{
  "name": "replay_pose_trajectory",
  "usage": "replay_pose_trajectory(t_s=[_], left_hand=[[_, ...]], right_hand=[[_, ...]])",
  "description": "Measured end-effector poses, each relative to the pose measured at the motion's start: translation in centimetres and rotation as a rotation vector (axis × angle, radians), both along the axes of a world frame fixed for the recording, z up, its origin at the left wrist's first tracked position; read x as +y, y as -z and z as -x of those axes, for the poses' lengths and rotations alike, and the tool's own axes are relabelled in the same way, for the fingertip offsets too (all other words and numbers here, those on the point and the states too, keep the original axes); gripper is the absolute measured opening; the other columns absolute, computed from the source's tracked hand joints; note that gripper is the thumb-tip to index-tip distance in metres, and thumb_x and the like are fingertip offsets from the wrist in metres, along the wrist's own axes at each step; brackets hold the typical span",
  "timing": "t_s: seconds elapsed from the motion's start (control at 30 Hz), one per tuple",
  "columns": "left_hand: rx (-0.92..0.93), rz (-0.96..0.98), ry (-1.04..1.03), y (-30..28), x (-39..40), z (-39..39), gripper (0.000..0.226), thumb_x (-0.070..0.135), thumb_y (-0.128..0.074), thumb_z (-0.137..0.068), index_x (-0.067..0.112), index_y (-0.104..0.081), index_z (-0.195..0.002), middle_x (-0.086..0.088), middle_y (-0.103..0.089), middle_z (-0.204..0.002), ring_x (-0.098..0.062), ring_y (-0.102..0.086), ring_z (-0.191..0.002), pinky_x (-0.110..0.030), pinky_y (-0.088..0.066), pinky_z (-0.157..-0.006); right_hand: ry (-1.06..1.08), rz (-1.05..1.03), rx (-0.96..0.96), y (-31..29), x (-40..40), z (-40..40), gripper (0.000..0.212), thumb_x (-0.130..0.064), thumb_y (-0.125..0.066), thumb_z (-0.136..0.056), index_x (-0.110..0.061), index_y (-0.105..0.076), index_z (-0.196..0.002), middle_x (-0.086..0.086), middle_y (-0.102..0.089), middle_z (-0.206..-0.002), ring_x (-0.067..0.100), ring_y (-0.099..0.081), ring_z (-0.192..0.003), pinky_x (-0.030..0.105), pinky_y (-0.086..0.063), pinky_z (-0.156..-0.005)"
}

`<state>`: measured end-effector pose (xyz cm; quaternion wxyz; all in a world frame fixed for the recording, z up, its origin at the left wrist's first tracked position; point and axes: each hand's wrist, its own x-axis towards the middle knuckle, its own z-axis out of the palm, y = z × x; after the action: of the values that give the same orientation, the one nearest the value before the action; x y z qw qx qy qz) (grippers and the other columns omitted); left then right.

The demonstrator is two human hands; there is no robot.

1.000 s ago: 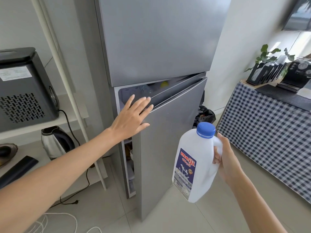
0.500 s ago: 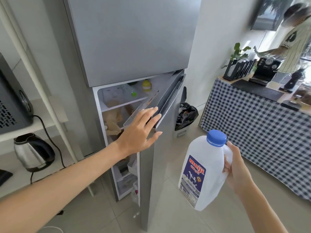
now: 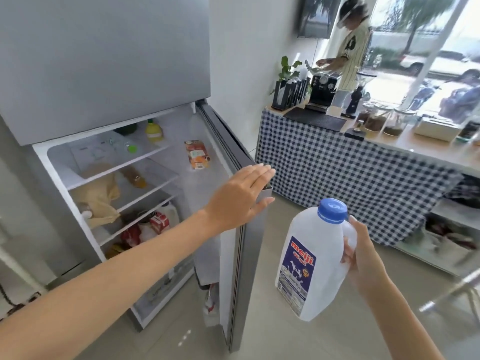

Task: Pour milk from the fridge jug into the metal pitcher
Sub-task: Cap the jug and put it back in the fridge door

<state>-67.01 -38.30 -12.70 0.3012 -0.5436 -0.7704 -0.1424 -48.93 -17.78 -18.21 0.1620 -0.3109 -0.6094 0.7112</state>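
right hand (image 3: 363,258) curled round the handle of the meiji milk jug (image 3: 309,261), blue cap on, held upright and low, well apart from the open fridge, probably so as not to spill. left hand (image 3: 241,196) flat, fingers straight together, resting on the top corner of the fridge door (image 3: 249,255), seemingly to push it. metal pitcher not visible; checkered counter (image 3: 350,172) with espresso machine (image 3: 322,92) beyond.

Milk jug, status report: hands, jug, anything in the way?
Left hand flat on the fridge door edge, door wide open. Right hand grips the capped Meiji milk jug by its handle. Metal pitcher not in view.
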Motion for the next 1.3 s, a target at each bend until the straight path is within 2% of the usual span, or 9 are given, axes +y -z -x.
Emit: replay_pose_trajectory(t_s=[0.1,0.17,0.23,0.43,0.77,0.87,0.97,1.17,1.3], left_hand=[[-0.022,0.012,0.028,0.0,3.7,0.1,0.057,0.041,-0.049,-0.091,0.001,-0.049,-0.132,-0.014,-0.056,-0.131,-0.027,-0.051,-0.124,-0.033,-0.033,-0.108],[-0.047,0.010,0.042,0.0,6.2,0.3,0.059,0.042,-0.052,-0.091,0.002,-0.048,-0.134,-0.014,-0.055,-0.133,-0.027,-0.050,-0.126,-0.034,-0.033,-0.109],[-0.060,0.009,0.054,0.0,8.5,0.5,0.060,0.043,-0.053,-0.091,0.002,-0.048,-0.134,-0.014,-0.055,-0.134,-0.027,-0.049,-0.127,-0.032,-0.030,-0.109],[-0.061,0.046,0.093,-0.2,14.6,1.8,0.064,0.046,-0.050,-0.091,0.003,-0.042,-0.138,-0.013,-0.051,-0.138,-0.027,-0.044,-0.130,-0.034,-0.027,-0.111],[-0.125,0.142,0.168,-1.0,21.6,8.2,0.069,0.054,-0.040,-0.093,0.006,-0.032,-0.142,-0.011,-0.044,-0.142,-0.027,-0.037,-0.132,-0.040,-0.020,-0.113],[-0.149,0.207,0.176,-1.1,23.1,10.8,0.073,0.056,-0.034,-0.093,0.008,-0.023,-0.146,-0.009,-0.033,-0.149,-0.024,-0.026,-0.139,-0.039,-0.012,-0.116],[-0.169,0.274,0.177,-1.2,24.4,13.4,0.075,0.058,-0.030,-0.093,0.009,-0.016,-0.148,-0.007,-0.024,-0.154,-0.022,-0.018,-0.142,-0.037,-0.008,-0.117],[-0.171,0.299,0.153,-1.3,25.8,18.0,0.076,0.058,-0.028,-0.093,0.009,-0.014,-0.148,-0.009,-0.022,-0.154,-0.024,-0.016,-0.143,-0.039,-0.007,-0.117],[-0.168,0.318,0.114,-1.5,25.4,21.5,0.075,0.057,-0.029,-0.094,0.009,-0.012,-0.149,-0.009,-0.021,-0.154,-0.025,-0.016,-0.143,-0.039,-0.006,-0.117]], right_hand=[[0.057,-0.013,0.002,0.2,1.9,-1.7,0.048,-0.069,-0.051,-0.074,-0.023,-0.040,-0.062,0.015,-0.033,-0.071,0.028,-0.033,-0.071,0.037,-0.035,-0.076],[0.088,-0.044,0.009,0.4,3.0,-2.5,0.055,-0.064,-0.047,-0.080,-0.021,-0.029,-0.052,0.007,-0.027,-0.054,0.019,-0.029,-0.056,0.034,-0.029,-0.067],[0.103,-0.038,0.012,0.4,4.0,-3.0,0.058,-0.061,-0.045,-0.084,-0.018,-0.023,-0.052,0.002,-0.023,-0.050,0.015,-0.025,-0.051,0.034,-0.026,-0.063],[0.128,-0.113,-0.023,0.4,6.4,-3.1,0.064,-0.065,-0.042,-0.082,-0.011,-0.015,-0.062,0.009,-0.021,-0.055,0.018,-0.025,-0.052,0.034,-0.028,-0.063],[0.254,-0.079,-0.011,0.6,8.3,0.6,0.066,-0.070,-0.049,-0.073,-0.012,-0.024,-0.052,0.009,-0.024,-0.053,0.019,-0.025,-0.052,0.037,-0.027,-0.067],[0.296,-0.069,-0.006,0.8,8.7,1.9,0.068,-0.072,-0.050,-0.072,-0.012,-0.025,-0.051,0.010,-0.025,-0.054,0.020,-0.026,-0.053,0.038,-0.029,-0.072],[0.347,-0.066,-0.006,0.9,8.9,3.1,0.067,-0.072,-0.050,-0.071,-0.013,-0.026,-0.049,0.007,-0.026,-0.052,0.018,-0.027,-0.051,0.037,-0.028,-0.066],[0.429,-0.087,-0.040,1.4,8.3,5.9,0.070,-0.075,-0.049,-0.069,-0.012,-0.025,-0.052,0.013,-0.027,-0.058,0.026,-0.028,-0.061,0.038,-0.030,-0.074],[0.450,-0.072,-0.043,1.8,8.1,8.1,0.070,-0.076,-0.051,-0.068,-0.012,-0.025,-0.052,0.011,-0.026,-0.057,0.024,-0.027,-0.058,0.039,-0.027,-0.074]])
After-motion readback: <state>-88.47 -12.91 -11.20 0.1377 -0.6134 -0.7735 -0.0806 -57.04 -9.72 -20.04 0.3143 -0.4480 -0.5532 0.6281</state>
